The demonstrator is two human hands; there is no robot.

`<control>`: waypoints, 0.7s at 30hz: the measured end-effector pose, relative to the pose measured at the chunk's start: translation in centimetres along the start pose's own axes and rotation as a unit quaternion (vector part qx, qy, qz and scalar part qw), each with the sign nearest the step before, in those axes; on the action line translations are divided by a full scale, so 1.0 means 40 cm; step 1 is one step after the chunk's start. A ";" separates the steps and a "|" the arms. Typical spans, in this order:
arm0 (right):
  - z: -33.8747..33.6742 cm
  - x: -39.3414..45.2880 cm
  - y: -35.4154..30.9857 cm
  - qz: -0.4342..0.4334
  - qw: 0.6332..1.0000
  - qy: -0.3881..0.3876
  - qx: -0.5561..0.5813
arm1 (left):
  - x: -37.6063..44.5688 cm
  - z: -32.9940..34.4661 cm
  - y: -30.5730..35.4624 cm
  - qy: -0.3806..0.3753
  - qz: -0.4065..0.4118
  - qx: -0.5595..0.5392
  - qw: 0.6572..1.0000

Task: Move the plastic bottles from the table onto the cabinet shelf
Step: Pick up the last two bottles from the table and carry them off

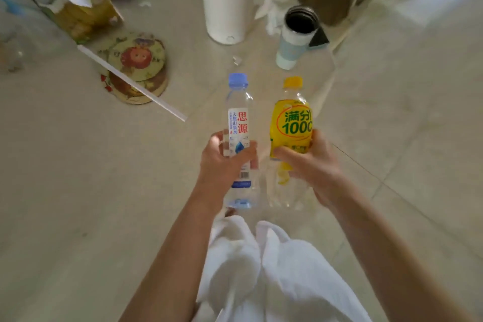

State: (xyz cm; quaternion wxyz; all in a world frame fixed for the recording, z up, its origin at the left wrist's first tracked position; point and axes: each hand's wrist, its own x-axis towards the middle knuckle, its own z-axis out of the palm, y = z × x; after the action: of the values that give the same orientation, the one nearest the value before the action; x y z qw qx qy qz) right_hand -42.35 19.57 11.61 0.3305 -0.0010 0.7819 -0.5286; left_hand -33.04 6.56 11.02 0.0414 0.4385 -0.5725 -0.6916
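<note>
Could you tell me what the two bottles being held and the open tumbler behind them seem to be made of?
Water bottle: clear thin plastic, see-through walls, glossy printed label, blue plastic cap.
Yellow-label bottle: clear plastic too, with a shiny yellow film wrap and yellow cap.
Tumbler: probably metal inside, given its dark threaded mouth; the matte white and pale blue outside could be coating or plastic.

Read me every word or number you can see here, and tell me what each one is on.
"思源": red, on the water bottle label in the left hand.
"满分" and "1000": green, on the yellow bottle label in the right hand.
Small print on both labels and the white canister's mark: too blurred.
</note>
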 end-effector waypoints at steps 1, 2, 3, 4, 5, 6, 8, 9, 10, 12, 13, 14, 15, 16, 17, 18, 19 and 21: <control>-0.028 -0.008 0.009 0.003 1.000 0.020 0.004 | -0.003 0.021 0.002 -0.018 0.007 -0.003 1.000; -0.065 -0.017 0.021 0.011 0.999 0.049 0.011 | -0.006 0.053 0.008 -0.045 0.013 -0.001 0.999; -0.102 -0.025 0.037 0.022 0.996 0.080 0.019 | -0.004 0.085 0.011 -0.071 0.017 0.009 0.997; -0.134 -0.032 0.050 0.035 0.993 0.105 0.031 | -0.002 0.114 0.014 -0.097 0.019 0.023 0.995; -0.160 -0.041 0.062 0.041 0.990 0.124 0.047 | 0.003 0.139 0.015 -0.120 0.021 0.039 0.992; -0.184 -0.049 0.074 0.046 0.987 0.143 0.063 | 0.007 0.164 0.018 -0.142 0.022 0.055 0.988; -0.233 -0.071 0.098 0.061 0.974 0.195 0.100 | 0.019 0.223 0.026 -0.194 0.018 0.098 0.976; -0.249 -0.081 0.109 0.069 0.967 0.217 0.112 | 0.022 0.246 0.029 -0.218 0.014 0.113 0.969; -0.264 -0.094 0.121 0.079 0.959 0.241 0.127 | 0.024 0.273 0.033 -0.246 0.012 0.128 0.961; -0.291 -0.121 0.151 0.100 0.938 0.291 0.158 | 0.023 0.328 0.036 -0.299 0.009 0.165 0.940; -0.300 -0.135 0.166 0.108 0.928 0.312 0.173 | 0.021 0.353 0.035 -0.320 0.007 0.182 0.930; -0.308 -0.149 0.179 0.114 0.919 0.326 0.189 | 0.017 0.374 0.033 -0.337 0.007 0.195 0.921; -0.316 -0.165 0.195 0.117 0.910 0.341 0.204 | 0.013 0.398 0.029 -0.355 0.008 0.210 0.911; -0.326 -0.182 0.213 0.122 0.899 0.358 0.218 | 0.007 0.425 0.023 -0.373 0.009 0.226 0.900; -0.335 -0.201 0.230 0.129 0.889 0.376 0.228 | -0.003 0.451 0.016 -0.388 0.009 0.243 0.889; -0.345 -0.223 0.248 0.137 0.876 0.397 0.237 | -0.018 0.479 0.009 -0.407 0.007 0.260 0.876; -0.354 -0.243 0.267 0.146 0.863 0.415 0.247 | -0.033 0.504 0.001 -0.423 0.005 0.276 0.863; -0.374 -0.292 0.308 0.164 0.837 0.448 0.267 | -0.076 0.556 -0.018 -0.458 0.003 0.301 0.836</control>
State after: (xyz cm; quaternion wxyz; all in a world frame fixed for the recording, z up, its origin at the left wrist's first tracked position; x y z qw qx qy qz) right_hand -36.68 41.48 10.77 0.0128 0.4523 0.6619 -0.5976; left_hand -45.42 25.31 11.24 -0.3577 0.0611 -0.7072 -0.6068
